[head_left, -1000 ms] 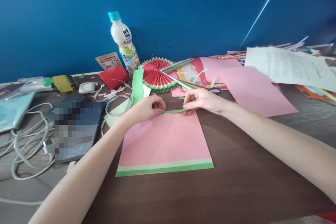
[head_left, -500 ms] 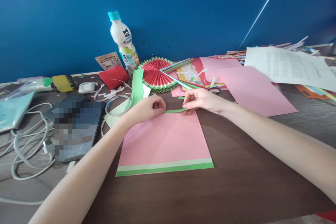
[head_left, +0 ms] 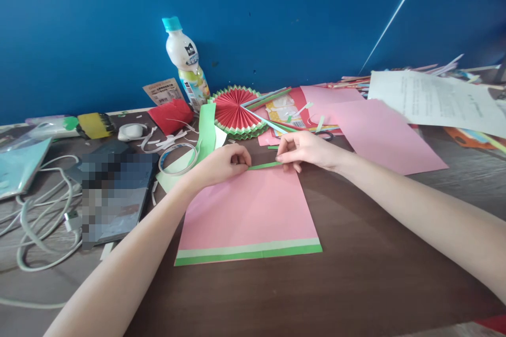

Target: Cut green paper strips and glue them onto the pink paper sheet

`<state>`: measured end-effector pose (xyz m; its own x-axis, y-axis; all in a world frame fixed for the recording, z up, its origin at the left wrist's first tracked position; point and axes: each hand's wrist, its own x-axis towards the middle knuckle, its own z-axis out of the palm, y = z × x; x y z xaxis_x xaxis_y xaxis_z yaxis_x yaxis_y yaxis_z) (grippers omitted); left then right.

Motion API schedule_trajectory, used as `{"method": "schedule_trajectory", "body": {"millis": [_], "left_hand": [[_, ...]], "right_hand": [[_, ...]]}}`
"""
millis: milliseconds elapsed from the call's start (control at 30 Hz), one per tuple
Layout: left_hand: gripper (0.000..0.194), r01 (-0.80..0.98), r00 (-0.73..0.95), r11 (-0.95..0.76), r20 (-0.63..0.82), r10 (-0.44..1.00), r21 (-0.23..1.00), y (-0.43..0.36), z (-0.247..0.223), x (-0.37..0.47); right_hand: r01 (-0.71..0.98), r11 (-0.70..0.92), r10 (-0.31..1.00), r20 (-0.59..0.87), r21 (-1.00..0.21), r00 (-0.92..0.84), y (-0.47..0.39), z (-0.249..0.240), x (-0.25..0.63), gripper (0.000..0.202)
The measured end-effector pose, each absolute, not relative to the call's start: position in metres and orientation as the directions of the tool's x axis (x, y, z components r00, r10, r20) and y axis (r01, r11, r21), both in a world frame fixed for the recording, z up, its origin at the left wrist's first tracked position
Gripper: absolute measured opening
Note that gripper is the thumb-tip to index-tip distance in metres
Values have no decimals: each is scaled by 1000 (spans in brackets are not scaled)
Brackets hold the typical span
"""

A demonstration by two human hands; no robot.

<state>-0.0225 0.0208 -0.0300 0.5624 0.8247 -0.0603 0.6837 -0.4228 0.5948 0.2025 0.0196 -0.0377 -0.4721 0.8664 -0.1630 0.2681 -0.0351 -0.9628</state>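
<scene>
A pink sheet of paper (head_left: pixel 249 210) lies flat on the dark table, with a light green and a bright green band along its near edge. At its far edge, a narrow green paper strip (head_left: pixel 265 166) stretches between my two hands. My left hand (head_left: pixel 233 162) pinches the strip's left part, fingers curled. My right hand (head_left: pixel 295 151) grips the right end between thumb and fingertips. Just behind my left wrist are a roll of tape (head_left: pixel 178 160) and a wider green paper strip (head_left: pixel 206 125).
A red and green pleated paper fan (head_left: pixel 239 111) and a bottle (head_left: pixel 187 63) stand by the blue wall. Pink sheets (head_left: pixel 391 137) and a printed page (head_left: pixel 435 102) lie to the right. At left are a phone (head_left: pixel 118 200), a white cable (head_left: pixel 27 253) and paper scraps.
My right hand has shifted very slightly right along the strip. The left hand has barely moved, and the pink sheet stays in place.
</scene>
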Motion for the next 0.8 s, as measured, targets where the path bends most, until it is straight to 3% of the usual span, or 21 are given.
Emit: {"method": "schedule_trajectory", "body": {"millis": [200, 800], "left_hand": [[13, 678, 572, -432, -59, 818, 595, 21, -30, -22], [14, 675, 574, -425, -68, 816, 603, 20, -28, -20]], "right_hand": [[433, 52, 868, -173, -900, -465, 18, -36, 203, 13], [502, 62, 880, -189, -863, -435, 20, -41, 200, 17]]}}
